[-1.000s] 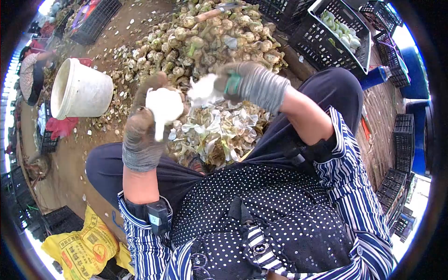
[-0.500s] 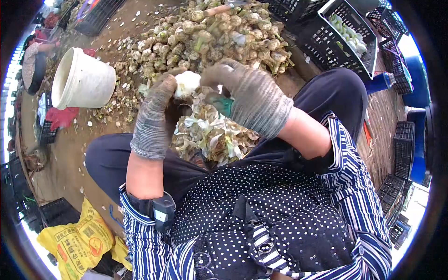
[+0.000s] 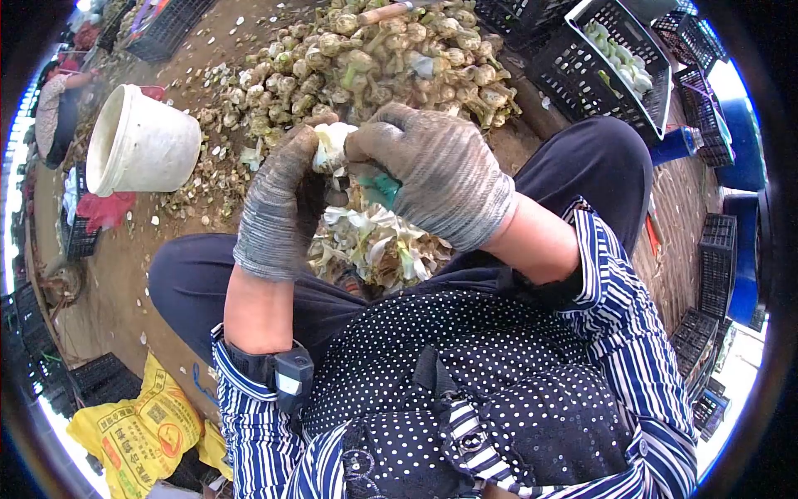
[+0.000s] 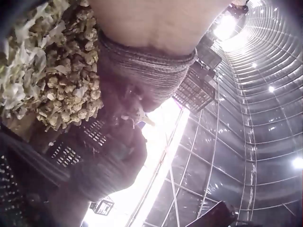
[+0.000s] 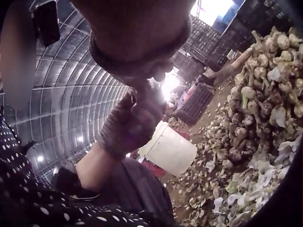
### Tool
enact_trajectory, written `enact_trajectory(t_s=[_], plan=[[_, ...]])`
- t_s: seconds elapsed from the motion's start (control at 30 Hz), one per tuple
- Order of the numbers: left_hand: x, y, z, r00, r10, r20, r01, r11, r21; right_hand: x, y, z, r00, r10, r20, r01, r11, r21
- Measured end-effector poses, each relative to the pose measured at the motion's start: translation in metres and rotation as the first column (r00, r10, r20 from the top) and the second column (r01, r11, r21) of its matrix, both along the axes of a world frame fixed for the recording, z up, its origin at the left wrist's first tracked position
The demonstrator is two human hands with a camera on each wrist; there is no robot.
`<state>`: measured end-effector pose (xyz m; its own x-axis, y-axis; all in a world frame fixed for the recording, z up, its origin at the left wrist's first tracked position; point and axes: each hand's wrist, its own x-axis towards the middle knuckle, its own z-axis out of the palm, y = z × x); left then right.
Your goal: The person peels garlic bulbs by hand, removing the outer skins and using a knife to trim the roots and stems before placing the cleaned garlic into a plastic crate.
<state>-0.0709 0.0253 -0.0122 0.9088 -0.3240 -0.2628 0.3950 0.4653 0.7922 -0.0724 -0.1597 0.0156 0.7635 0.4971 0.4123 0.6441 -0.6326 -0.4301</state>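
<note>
A white garlic bulb [image 3: 332, 143] is held up between both hands, over the heap of peeled skins. My gloved left hand [image 3: 287, 187] grips its left side with curled fingers. My gloved right hand [image 3: 445, 170] has bent fingers pinching the bulb's right side. A green patch [image 3: 382, 190] shows under the right hand's fingers; what it belongs to is hidden. The loose skins [image 3: 386, 245] lie between my legs, below the hands. Behind them rises a pile of unpeeled garlic bulbs [image 3: 324, 62]. In the right wrist view, the left hand [image 5: 130, 125] is dark against bright light.
A white bucket [image 3: 150, 141] stands at the left on the littered floor. Pale bulbs lie in a black crate [image 3: 611, 104] at the upper right, near a blue cylinder [image 3: 675, 146]. A wooden handle [image 3: 385, 13] rests on the pile. A yellow sack [image 3: 145, 424] lies lower left.
One second ago the hands were apart, the left with a bulb, the right with white stuff. The right hand has moved left onto the bulb, which now sits higher and turned.
</note>
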Motion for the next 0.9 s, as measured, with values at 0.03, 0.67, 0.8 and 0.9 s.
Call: enact_trajectory(t_s=[0.03, 0.67, 0.8, 0.9], plan=[[-0.001, -0.005, -0.001, 0.998, 0.059, -0.007, -0.059, 0.998, 0.009, 0.000, 0.002, 0.000, 1.000, -0.005, 0.016, 0.004, 1.000, 0.017], [-0.002, -0.009, 0.006, 0.994, 0.105, 0.008, -0.105, 0.994, 0.011, 0.001, 0.003, 0.005, 0.998, 0.054, -0.032, -0.055, 0.998, -0.028], [0.003, -0.007, -0.002, 0.980, 0.199, 0.002, -0.199, 0.980, -0.020, 0.002, 0.003, -0.001, 1.000, 0.010, 0.014, -0.012, 0.994, 0.110], [0.002, 0.001, -0.001, 0.995, 0.098, 0.014, -0.099, 0.992, 0.082, 0.003, 0.001, -0.002, 0.997, -0.067, 0.045, 0.062, 0.992, 0.109]])
